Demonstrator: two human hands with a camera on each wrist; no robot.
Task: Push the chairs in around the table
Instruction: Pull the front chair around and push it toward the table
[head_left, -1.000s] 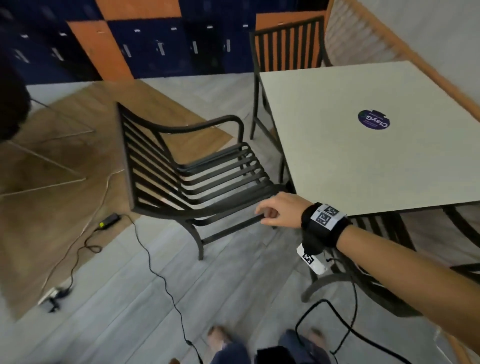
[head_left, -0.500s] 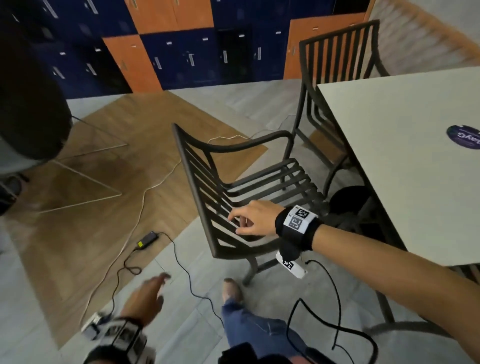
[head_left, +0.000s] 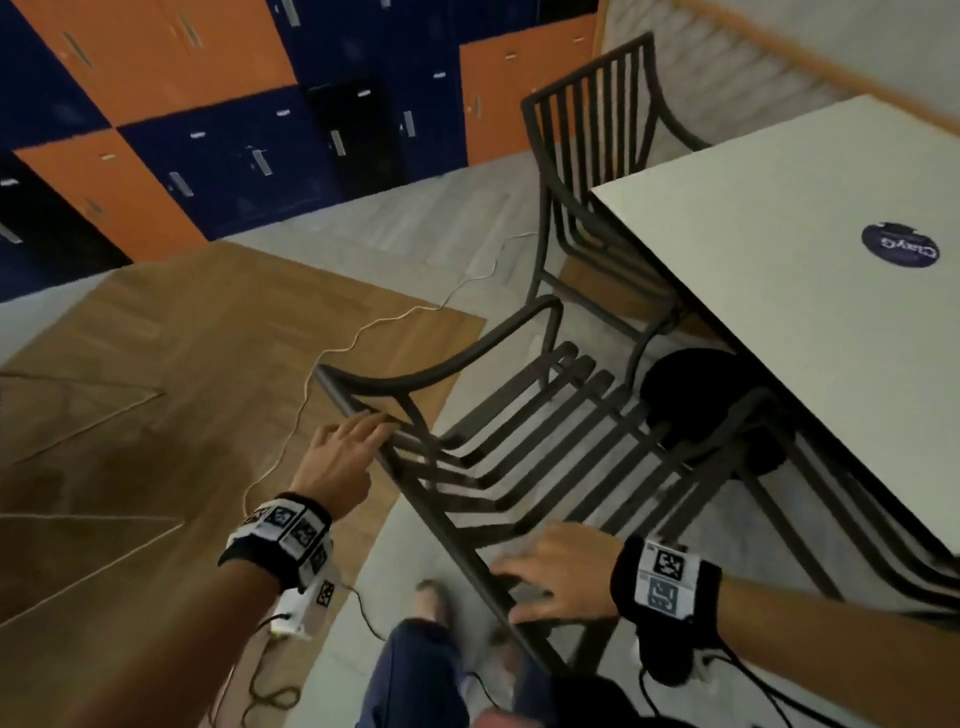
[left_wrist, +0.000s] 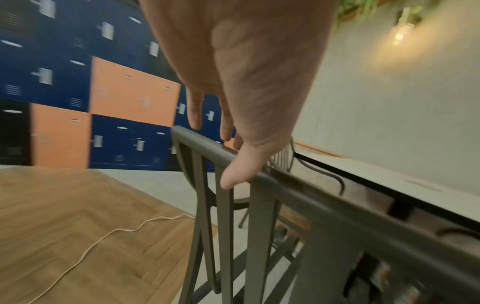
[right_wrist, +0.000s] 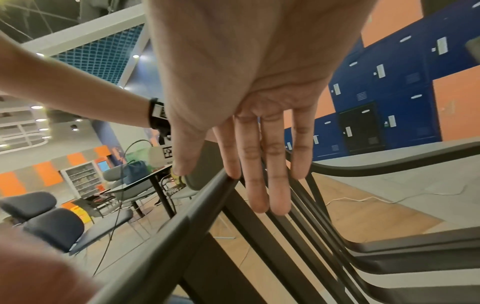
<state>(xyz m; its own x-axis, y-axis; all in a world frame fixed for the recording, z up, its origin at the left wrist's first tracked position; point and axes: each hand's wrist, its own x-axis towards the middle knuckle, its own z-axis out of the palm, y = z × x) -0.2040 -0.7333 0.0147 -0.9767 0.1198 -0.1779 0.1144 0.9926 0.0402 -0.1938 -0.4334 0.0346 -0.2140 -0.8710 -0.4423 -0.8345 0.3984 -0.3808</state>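
A dark slatted metal chair (head_left: 457, 362) stands with its seat front at the edge of the cream table (head_left: 779, 338). I stand behind its backrest. My left hand (head_left: 348, 447) rests on the far end of the top rail (left_wrist: 285, 185), fingers straight past it and thumb against it. My right hand (head_left: 556, 571) lies flat on the near end of the rail (right_wrist: 194, 207), fingers (right_wrist: 270, 185) stretched down over the back slats. A second chair (head_left: 592, 119) is tucked in at the table's far side. A third chair (head_left: 893, 551) sits under the near side.
The table's black round base (head_left: 696, 395) lies just ahead of the seat. A white cable (head_left: 363, 332) and dark cords trail over the wood and grey floor on the left. Blue and orange lockers (head_left: 234, 156) line the back wall. My foot (head_left: 431, 608) is behind the chair.
I have stepped round behind the chair. My right hand moved from the seat and slats up to the top rail, and my left hand rose from below onto the rail's far end.
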